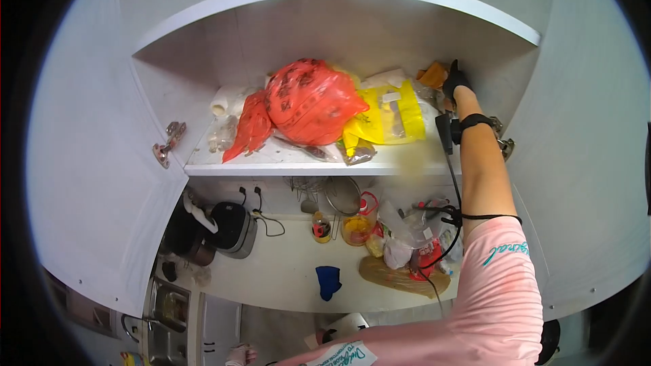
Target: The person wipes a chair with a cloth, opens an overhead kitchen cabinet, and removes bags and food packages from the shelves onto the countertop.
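The right arm (485,163) stretched upward to the right end of the shelf (298,170), its dark-covered right hand (455,81) beside an orange-brown packet (432,74); finger spread and grip couldn't be told. The left hand was out of view.

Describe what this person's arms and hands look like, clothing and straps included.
The right arm wears a pink short sleeve with teal lettering. A black cord wraps around near the sleeve's edge. There's a black wristband with a black device and thin black cable. The right hand appears to wear something black. The left hand can't be made out.
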Tool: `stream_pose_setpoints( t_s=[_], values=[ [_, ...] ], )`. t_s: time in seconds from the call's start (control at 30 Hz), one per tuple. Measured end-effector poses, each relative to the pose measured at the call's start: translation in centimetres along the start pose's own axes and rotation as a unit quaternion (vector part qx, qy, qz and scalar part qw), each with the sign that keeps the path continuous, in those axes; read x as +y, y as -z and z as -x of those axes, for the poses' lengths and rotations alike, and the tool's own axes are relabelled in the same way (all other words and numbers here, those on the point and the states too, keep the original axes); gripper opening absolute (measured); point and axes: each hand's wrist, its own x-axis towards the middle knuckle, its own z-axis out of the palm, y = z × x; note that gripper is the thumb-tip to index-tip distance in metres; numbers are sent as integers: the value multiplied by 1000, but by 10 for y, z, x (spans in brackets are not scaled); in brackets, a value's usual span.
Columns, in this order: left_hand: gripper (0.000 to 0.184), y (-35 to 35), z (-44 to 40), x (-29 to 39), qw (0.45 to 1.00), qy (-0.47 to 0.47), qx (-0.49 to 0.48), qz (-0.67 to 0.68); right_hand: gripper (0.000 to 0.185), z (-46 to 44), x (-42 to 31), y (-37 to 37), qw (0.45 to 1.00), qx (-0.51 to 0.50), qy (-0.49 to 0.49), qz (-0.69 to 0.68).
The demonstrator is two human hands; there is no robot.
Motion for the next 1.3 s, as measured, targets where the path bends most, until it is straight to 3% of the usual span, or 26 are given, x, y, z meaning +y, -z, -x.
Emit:
stream_pose_setpoints(
  t_s=[0.1, 0.23, 0.3, 0.37, 0.47, 0.57, 0.63, 0.67, 0.73, 0.8, 0.83, 0.9, 0.97, 1.07, 1.13, 1.17, 1.23, 1.27, 1.3],
  values=[
    [19, 28, -28, -30, 990, 92, -26, 106, 61, 3, -2, 1, 992, -4, -35, 123],
    [19, 28, -30, -41, 989, 91, -32, 111, 44, 9, -5, 9, 985, -16, 19, 170],
    [13, 1, 6, -1, 996, 23, 8, 92, 34, 56, -28, 33, 970, 229, 58, 55],
    [15, 0, -1, 29, 994, -9, -102, 36, 32, 100, -54, 64, 961, 267, 67, -8],
    [21, -35, -5, 94, 965, -186, -183, 14, 25, 161, -75, 80, 928, 316, 138, -137],
    [27, -95, 107, 212, 933, -222, -278, 47, 22, 252, -102, 73, 888, 242, 285, -266],
    [42, -116, 157, 238, 863, -400, -309, 10, 22, 309, -118, 56, 856, 210, 381, -279],
    [51, -151, 175, 287, 870, -354, -343, 21, 23, 335, -125, 52, 844, 186, 428, -264],
    [66, -176, 203, 306, 803, -367, -463, 79, 27, 372, -133, 36, 832, 161, 456, -271],
    [62, -203, 192, 308, 711, -305, -612, 163, 29, 400, -137, 29, 829, 135, 459, -290],
    [59, -213, 191, 305, 718, -439, -530, 103, 29, 408, -135, 24, 808, 123, 485, -313],
    [55, -223, 192, 290, 711, -552, -434, 39, 28, 424, -127, 19, 789, 91, 524, -307],
    [51, -222, 196, 276, 639, -298, -643, 298, 29, 437, -123, 19, 791, 70, 518, -318],
    [48, -218, 187, 269, 661, -293, -614, 317, 30, 442, -116, 25, 796, 58, 522, -302],
    [46, -201, 179, 276, 640, -259, -653, 312, 31, 442, -114, 31, 796, 59, 533, -281],
    [40, -191, 177, 278, 714, -375, -548, 223, 32, 442, -115, 35, 794, 32, 529, -298],
    [33, -181, 183, 288, 768, -300, -495, 273, 33, 442, -116, 41, 793, -16, 525, -308],
    [33, -178, 183, 288, 771, -300, -491, 272, 33, 444, -118, 43, 792, -17, 524, -311],
    [34, -174, 184, 288, 757, -385, -463, 253, 32, 446, -121, 45, 816, -41, 509, -270]
  ],
)
